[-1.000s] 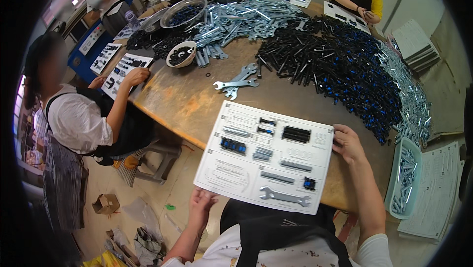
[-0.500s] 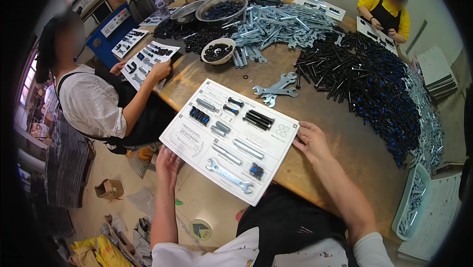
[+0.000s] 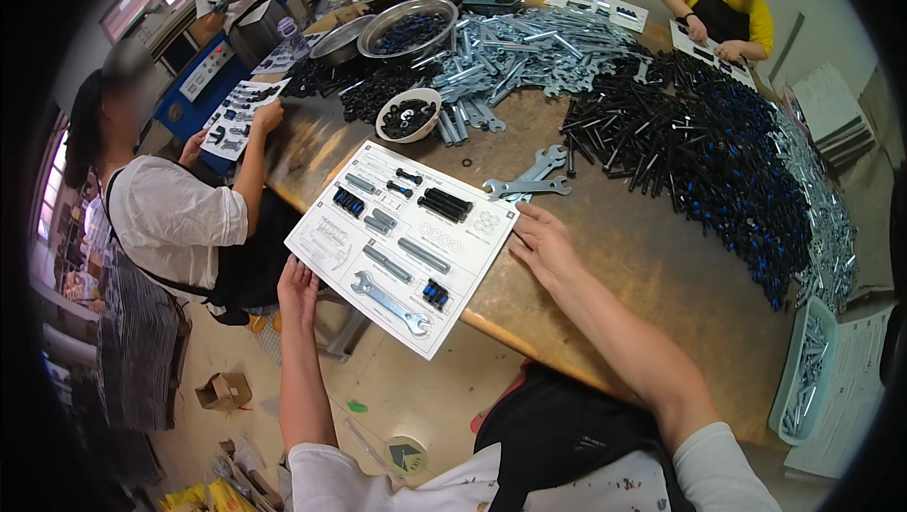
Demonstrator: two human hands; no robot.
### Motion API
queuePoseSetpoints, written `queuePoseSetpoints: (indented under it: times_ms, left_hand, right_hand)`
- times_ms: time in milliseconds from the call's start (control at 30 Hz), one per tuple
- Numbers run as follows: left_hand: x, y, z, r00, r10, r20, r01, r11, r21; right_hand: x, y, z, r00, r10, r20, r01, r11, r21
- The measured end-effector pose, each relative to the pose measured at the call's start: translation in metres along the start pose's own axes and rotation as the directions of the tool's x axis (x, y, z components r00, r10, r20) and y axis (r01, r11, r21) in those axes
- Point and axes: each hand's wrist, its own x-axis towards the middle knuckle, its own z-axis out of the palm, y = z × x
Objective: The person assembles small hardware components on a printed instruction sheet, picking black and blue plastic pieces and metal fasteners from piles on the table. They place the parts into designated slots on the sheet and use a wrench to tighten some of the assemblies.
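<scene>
A white printed card [image 3: 321, 238] is held tilted over the table's near left edge, between my two hands. My left hand [image 3: 299, 291] grips its left corner, with the fingers partly behind it. On the right edge, my right hand [image 3: 544, 244] has the thumb and fingers closed. Fixed to the card are an open-end wrench [image 3: 391, 305], several long black bolts [image 3: 444, 204], grey metal tubes [image 3: 423, 254], short black bolts [image 3: 407, 176] and blue-banded black screws [image 3: 436, 294]. Just past the card lie loose wrenches [image 3: 531, 178] on the wooden table [image 3: 642, 266].
Heaps of silver tubes and wrenches [image 3: 529, 49], black bolts [image 3: 624, 125] and blue-banded screws [image 3: 727, 181] cover the far and right table. A white bowl of black rings [image 3: 409, 115] stands beyond the card. Co-workers hold similar cards. A pale tray of bolts [image 3: 805, 375] sits right.
My hands have shifted the card left and slightly away from me. The co-worker on the left has moved their card farther left. The person in yellow has lowered a hand onto their card.
</scene>
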Motion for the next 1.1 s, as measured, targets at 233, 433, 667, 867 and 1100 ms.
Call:
queuePoseSetpoints:
  times_ms: [233, 433, 667, 867, 1100]
  left_hand:
    - [-0.097, -0.019, 0.203, 0.981, -0.169, 0.1, 0.143, 0.965, 0.221]
    - [-0.226, -0.111, 0.387, 0.701, -0.173, 0.692, -0.347, 0.765, 0.543]
    - [-0.324, -0.181, 0.448, 0.183, -0.48, 0.858, -0.494, 0.71, 0.502]
    - [-0.349, -0.185, 0.448, 0.12, -0.551, 0.826, -0.575, 0.64, 0.51]
    - [-0.361, -0.182, 0.438, 0.126, -0.579, 0.805, -0.616, 0.591, 0.521]
  right_hand:
    - [-0.033, -0.03, -0.073, 0.961, -0.241, 0.137, 0.276, 0.872, -0.404]
    - [-0.254, -0.186, -0.249, 0.337, -0.939, -0.067, 0.24, 0.154, -0.959]
    - [-0.605, -0.25, -0.385, -0.311, -0.942, 0.126, -0.919, 0.265, -0.291]
    - [-0.634, -0.243, -0.401, -0.201, -0.974, -0.105, -0.92, 0.224, -0.322]
    - [-0.625, -0.239, -0.392, -0.087, -0.992, 0.095, -0.958, 0.057, -0.28]
